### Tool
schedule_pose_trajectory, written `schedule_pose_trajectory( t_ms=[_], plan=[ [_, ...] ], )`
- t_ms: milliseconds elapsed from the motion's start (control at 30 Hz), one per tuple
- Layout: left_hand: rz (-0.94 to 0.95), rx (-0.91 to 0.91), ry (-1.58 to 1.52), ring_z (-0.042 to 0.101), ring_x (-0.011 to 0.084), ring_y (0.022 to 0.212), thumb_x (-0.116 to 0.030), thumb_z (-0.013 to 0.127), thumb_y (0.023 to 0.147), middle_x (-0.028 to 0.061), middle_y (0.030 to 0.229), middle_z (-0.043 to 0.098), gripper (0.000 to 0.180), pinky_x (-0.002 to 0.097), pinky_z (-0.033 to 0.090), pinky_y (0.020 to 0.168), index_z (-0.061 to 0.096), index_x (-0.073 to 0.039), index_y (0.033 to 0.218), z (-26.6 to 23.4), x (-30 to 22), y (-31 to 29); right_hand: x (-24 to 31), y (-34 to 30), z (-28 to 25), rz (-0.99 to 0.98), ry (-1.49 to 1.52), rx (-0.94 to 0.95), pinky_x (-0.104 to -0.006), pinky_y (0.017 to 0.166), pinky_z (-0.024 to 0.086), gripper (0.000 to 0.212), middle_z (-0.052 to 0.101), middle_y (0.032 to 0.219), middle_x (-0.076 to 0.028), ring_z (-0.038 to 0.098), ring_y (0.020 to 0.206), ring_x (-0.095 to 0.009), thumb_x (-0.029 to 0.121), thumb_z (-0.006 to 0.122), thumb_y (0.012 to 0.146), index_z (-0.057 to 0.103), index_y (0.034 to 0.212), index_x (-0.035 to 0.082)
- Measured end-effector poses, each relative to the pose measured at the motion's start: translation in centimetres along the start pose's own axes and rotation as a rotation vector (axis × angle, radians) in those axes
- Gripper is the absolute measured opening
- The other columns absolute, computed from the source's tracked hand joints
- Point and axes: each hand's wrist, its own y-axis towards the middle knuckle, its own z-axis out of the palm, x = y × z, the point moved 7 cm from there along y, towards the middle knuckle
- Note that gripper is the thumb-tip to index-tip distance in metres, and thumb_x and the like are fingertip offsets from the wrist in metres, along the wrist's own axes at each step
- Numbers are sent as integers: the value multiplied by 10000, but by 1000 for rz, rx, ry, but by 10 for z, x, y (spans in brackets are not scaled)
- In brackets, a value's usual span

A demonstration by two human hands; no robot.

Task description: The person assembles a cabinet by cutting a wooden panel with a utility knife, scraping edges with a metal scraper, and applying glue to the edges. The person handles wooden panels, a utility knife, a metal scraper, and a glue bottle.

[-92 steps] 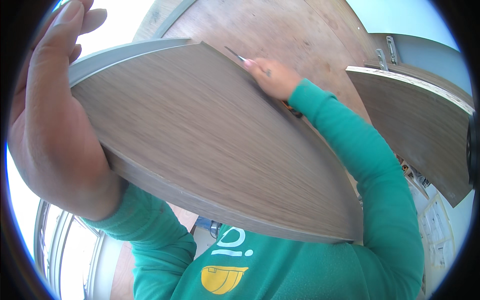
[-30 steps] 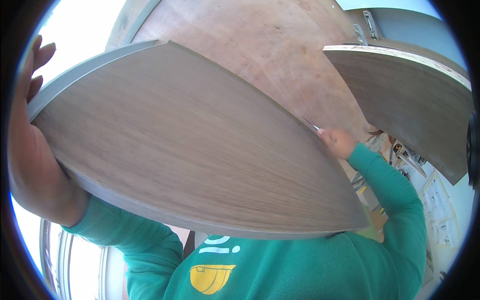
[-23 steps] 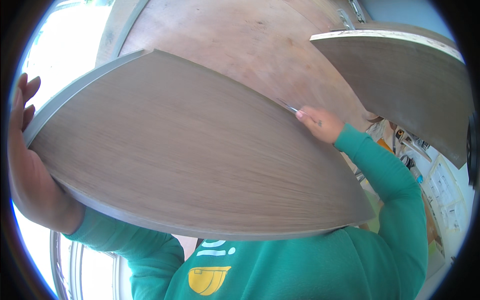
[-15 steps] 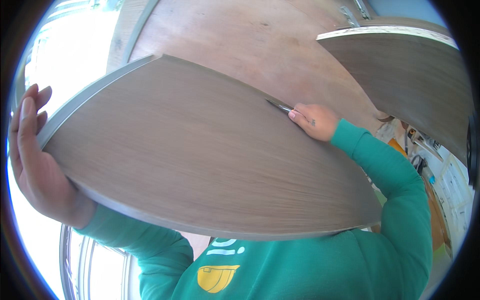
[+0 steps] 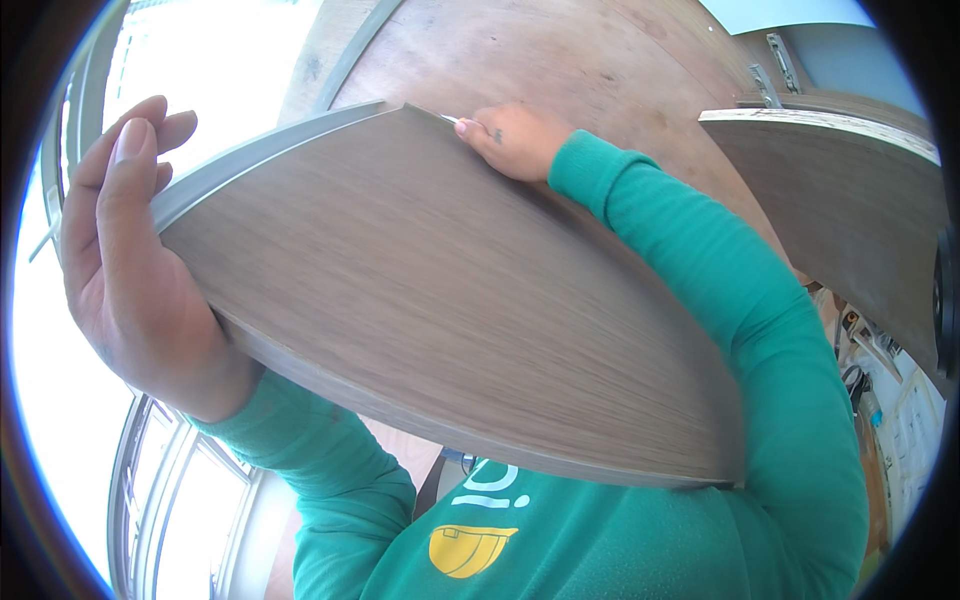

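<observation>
Left hand (image 5: 160,285): fingers and thumb extended, nothing gripped in them; palm and wrist up against the panel's left edge. Right hand (image 5: 520,142): curled closed around a thin blade (image 5: 449,119), only its pale tip showing; handle hidden in my fist. Tip is at the far edge, just beside the top corner.

Panel (image 5: 450,300): wood-grained, lying tilted between my forearms, near edge by my sweatshirt (image 5: 620,530). Grey strip (image 5: 270,155) along its upper left edge. I judge it stiff, fairly heavy, smooth-faced, apt to slide under a flat palm; corners likely chip. Best hold: opposite long edges, fingers beneath, clear of the blade.

Beyond: bench (image 5: 590,60), bare wood, stained. To the right, a second board (image 5: 850,190), pale raw edge up, metal hinges (image 5: 765,87) behind. Below it, tools (image 5: 868,395), too small to sort.
</observation>
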Motion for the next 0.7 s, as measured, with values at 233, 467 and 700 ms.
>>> schedule_pose_trajectory(
  t_ms=[233,467,700],
  plan=[
    [179,42,-7,701,221,1069,-307,618,975,126,1111,770,294,388,460,1039,771,-82,1089,0,-5,4,17,16,4,53,-77,94,-497,939,492,628,714,1085,-232,654,1021,-417,505,322,1080,705,1108,9],
    [121,39,-36,694,213,1081,-316,614,970,121,1104,773,309,389,445,1053,773,-79,1089,-5,-1,4,22,18,7,26,-96,88,-495,949,498,625,714,1115,-235,658,1041,-419,501,322,1077,711,1131,14],
    [172,68,1,684,214,1090,-332,599,978,107,1113,773,332,381,453,1037,774,-75,1093,-3,-4,6,27,23,10,31,-206,139,-515,942,507,580,711,1120,-234,659,1061,-419,447,298,1079,714,1121,45]
  ],
)
